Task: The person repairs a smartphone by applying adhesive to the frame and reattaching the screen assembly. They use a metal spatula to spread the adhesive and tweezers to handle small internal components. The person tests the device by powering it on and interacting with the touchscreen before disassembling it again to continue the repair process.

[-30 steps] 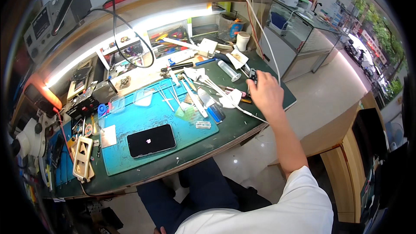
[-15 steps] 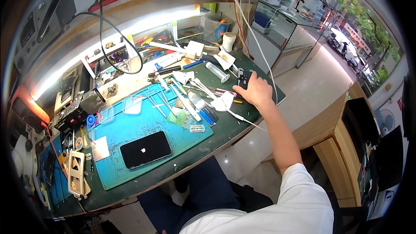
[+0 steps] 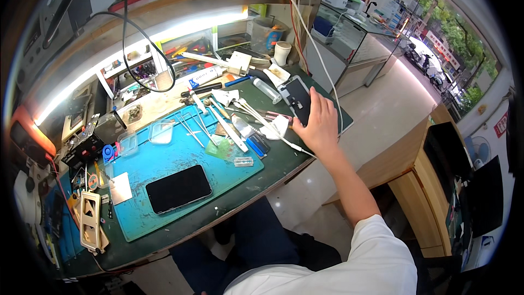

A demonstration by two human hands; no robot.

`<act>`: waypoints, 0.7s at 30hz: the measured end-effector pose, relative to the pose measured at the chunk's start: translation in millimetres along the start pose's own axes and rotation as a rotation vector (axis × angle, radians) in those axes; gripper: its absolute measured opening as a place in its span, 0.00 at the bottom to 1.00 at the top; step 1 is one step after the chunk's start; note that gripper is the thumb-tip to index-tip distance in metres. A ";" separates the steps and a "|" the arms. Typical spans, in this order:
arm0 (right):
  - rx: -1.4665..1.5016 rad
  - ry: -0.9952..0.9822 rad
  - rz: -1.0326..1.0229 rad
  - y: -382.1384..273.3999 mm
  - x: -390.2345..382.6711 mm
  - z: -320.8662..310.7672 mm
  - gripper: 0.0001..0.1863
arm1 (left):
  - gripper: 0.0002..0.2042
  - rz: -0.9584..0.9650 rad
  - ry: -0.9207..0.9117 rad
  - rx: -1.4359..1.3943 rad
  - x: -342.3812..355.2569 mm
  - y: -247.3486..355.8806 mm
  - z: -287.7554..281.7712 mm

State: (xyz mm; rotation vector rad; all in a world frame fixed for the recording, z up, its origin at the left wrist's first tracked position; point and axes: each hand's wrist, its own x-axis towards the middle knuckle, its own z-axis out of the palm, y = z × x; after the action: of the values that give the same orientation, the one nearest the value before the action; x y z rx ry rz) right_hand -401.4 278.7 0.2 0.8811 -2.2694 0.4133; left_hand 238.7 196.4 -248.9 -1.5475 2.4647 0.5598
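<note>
My right hand (image 3: 320, 131) is closed on a dark phone screen panel (image 3: 297, 98) at the right end of the bench, thumb on its near edge. The panel is tilted, and small silvery parts show along its surface. Nearer to me, a black smartphone (image 3: 179, 189) lies face up on the blue work mat (image 3: 169, 158), its display dark. Next to the panel are a clear syringe-like tube (image 3: 266, 90), a white cable (image 3: 289, 145) and a crumpled white tissue (image 3: 275, 127). My left hand cannot be made out.
Tweezers (image 3: 192, 131), a white-handled brush (image 3: 232, 134) and blue tools (image 3: 254, 146) lie about the mat. A metal phone holder (image 3: 90, 221) stands at left. A looped black cable (image 3: 173, 79) hangs over the bench; a white cord (image 3: 322, 54) hangs at right. Beyond is a glass counter (image 3: 349, 43).
My right hand has turned and drawn up the panel, so more of its face shows. The phone's display has gone from a lit logo to dark. The view has shifted slightly.
</note>
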 end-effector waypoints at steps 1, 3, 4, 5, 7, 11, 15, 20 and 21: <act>0.042 0.067 -0.074 -7.4 -3.8 -4.7 0.48 | 0.35 -0.010 -0.001 0.029 1.8 -8.1 7.3; 0.138 0.100 -0.169 -29.6 -12.4 -20.3 0.49 | 0.35 -0.053 -0.093 0.024 -2.5 0.8 -8.2; 0.210 0.084 -0.205 -41.1 -19.2 -30.5 0.49 | 0.35 -0.080 -0.191 -0.010 -2.4 37.9 -59.0; 0.294 0.068 -0.250 -57.7 -24.4 -42.1 0.50 | 0.35 -0.120 -0.285 -0.051 -4.6 59.9 -90.9; 0.443 -0.046 -0.321 -95.9 -38.9 -66.2 0.50 | 0.29 0.090 -0.101 0.134 8.4 40.5 -77.0; 0.866 -0.396 -0.478 -145.6 -81.0 -105.6 0.50 | 0.25 0.308 0.015 -1.045 28.7 153.4 -168.3; 0.986 -0.479 -0.621 -180.4 -118.1 -113.8 0.50 | 0.28 0.548 -0.071 -1.677 29.8 173.6 -180.0; 1.126 -0.665 -0.614 -197.9 -145.9 -112.4 0.52 | 0.20 0.387 -0.116 -1.716 10.8 159.3 -178.1; 1.178 -0.743 -0.577 -197.4 -147.6 -111.9 0.51 | 0.19 0.347 -0.114 -1.717 9.0 159.0 -178.0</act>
State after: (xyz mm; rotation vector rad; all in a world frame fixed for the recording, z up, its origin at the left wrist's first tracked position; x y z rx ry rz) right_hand -131.3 262.4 -7.8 2.5235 -2.0516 1.3619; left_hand 101.0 178.8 -54.4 -1.0577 1.8536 3.1404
